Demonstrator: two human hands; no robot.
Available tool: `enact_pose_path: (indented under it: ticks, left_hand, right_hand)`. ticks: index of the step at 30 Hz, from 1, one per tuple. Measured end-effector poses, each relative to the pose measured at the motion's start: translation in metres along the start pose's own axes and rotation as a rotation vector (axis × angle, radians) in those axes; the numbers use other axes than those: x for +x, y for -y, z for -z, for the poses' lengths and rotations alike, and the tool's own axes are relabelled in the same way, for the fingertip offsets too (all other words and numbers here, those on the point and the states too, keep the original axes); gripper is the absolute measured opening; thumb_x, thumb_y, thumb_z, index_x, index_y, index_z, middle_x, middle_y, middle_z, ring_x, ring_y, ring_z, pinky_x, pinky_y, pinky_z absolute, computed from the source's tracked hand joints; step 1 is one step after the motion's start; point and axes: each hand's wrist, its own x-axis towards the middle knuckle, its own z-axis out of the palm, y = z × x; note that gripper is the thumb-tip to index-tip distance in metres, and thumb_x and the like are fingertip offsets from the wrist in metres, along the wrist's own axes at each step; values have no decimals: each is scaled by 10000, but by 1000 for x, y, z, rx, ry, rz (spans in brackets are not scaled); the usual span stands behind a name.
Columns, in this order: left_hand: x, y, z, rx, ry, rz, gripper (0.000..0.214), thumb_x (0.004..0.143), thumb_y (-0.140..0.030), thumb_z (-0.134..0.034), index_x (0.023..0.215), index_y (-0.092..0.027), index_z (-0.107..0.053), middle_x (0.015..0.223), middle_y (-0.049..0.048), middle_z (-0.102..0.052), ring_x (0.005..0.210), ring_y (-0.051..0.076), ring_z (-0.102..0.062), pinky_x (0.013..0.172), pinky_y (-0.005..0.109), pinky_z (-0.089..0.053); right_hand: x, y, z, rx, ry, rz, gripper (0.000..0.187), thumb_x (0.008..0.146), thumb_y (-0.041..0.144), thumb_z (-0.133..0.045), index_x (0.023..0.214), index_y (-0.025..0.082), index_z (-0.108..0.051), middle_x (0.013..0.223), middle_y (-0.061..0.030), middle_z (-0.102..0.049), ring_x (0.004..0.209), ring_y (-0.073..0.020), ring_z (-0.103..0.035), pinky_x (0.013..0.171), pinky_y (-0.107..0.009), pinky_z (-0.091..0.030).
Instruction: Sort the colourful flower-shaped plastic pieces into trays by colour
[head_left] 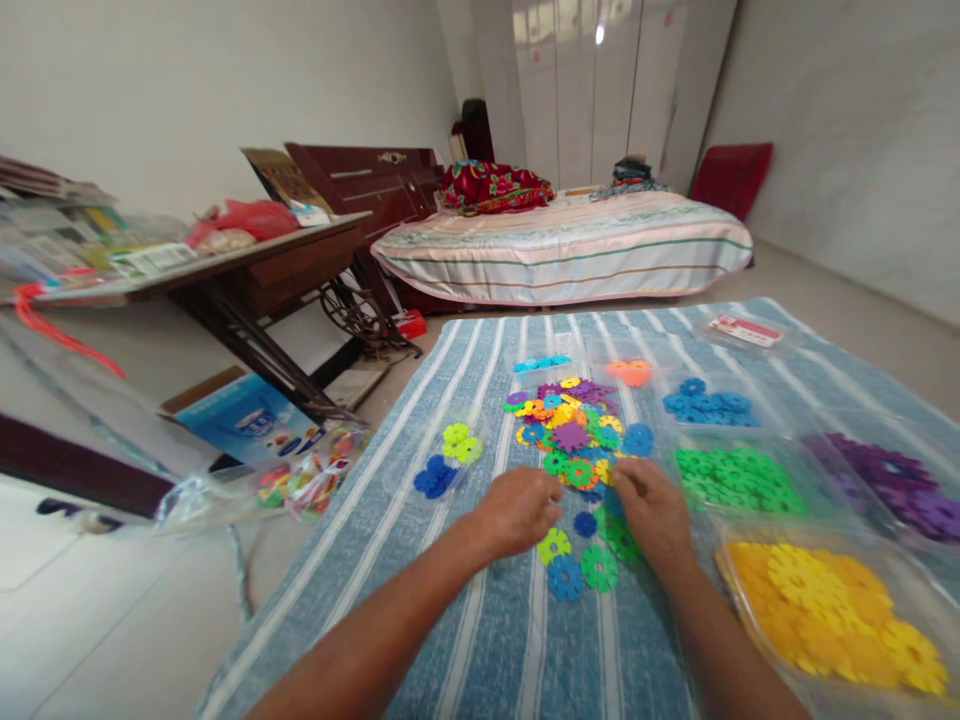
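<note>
A mixed heap of plastic snowflake discs (571,436) in many colours lies on the striped cloth. My left hand (523,510) is closed at the heap's near left side, its fingers curled under so that anything in them is hidden. On the other side, my right hand (658,512) is also closed, thumb and fingers together beside a yellow disc (603,471); whether they hold a piece I cannot make out. Between my wrists lie a blue disc (564,577), a green disc (599,568), a lime disc (553,546) and a small dark blue disc (585,524).
Clear trays at right hold yellow discs (832,610), green discs (739,480), blue discs (709,403) and purple discs (892,485). Farther back are light blue discs (541,364) and orange discs (628,373). A left tray holds dark blue discs (435,477) and lime discs (461,443).
</note>
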Motion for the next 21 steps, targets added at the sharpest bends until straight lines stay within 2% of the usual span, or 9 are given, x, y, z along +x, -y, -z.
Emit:
enact_pose_path:
  ticks: [2,5,8,11,13,16,21]
  left_hand:
    - [10,-17,-15,21,38,1,117,767,-253,-512,764,-191,-611,839,70,-655,847,227,-610,718,297,-441]
    - [19,-31,-25,46,61,19,148,757,-239,-514,853,-180,-610,914,102,-646,906,253,-599,743,325,-454]
    - [23,-33,-29,19,60,9,159,721,-197,-530,855,-184,-615,900,82,-651,885,234,-598,714,295,-446]
    - [21,-24,-25,-47,49,3,90,721,-200,-532,733,-192,-621,754,31,-646,765,189,-597,638,248,-410]
    - [16,-12,-15,-94,26,1,109,735,-209,-525,683,-191,-619,679,5,-623,697,157,-580,602,224,-380]
    - [5,13,12,-129,-21,32,127,753,-231,-526,705,-189,-636,671,-13,-616,674,132,-561,596,206,-361]
    - [-19,64,61,73,-47,272,192,770,-217,-489,819,-202,-674,732,5,-652,734,149,-577,659,221,-382]
  right_hand:
    - [0,0,0,10,-1,-2,228,778,358,-482,758,203,-648,828,-39,-645,829,-193,-575,791,-339,-439]
    - [1,1,0,10,-4,-3,227,777,363,-483,754,208,-647,838,-45,-649,830,-197,-577,792,-344,-442]
    - [1,1,0,5,-11,-2,222,777,358,-482,748,210,-646,836,-45,-650,832,-197,-578,794,-342,-441]
    - [1,0,0,-5,-15,-2,225,777,353,-482,752,204,-649,838,-43,-648,831,-194,-579,790,-338,-438]
    - [1,-1,0,-7,-11,-1,225,777,351,-483,756,201,-649,835,-41,-644,827,-191,-577,785,-332,-437]
    - [1,-3,0,2,-2,0,219,778,343,-482,761,200,-647,825,-38,-638,828,-188,-571,785,-328,-435]
    - [1,-4,-1,-6,-9,-7,224,769,344,-484,764,196,-653,818,-37,-641,824,-192,-572,789,-332,-432]
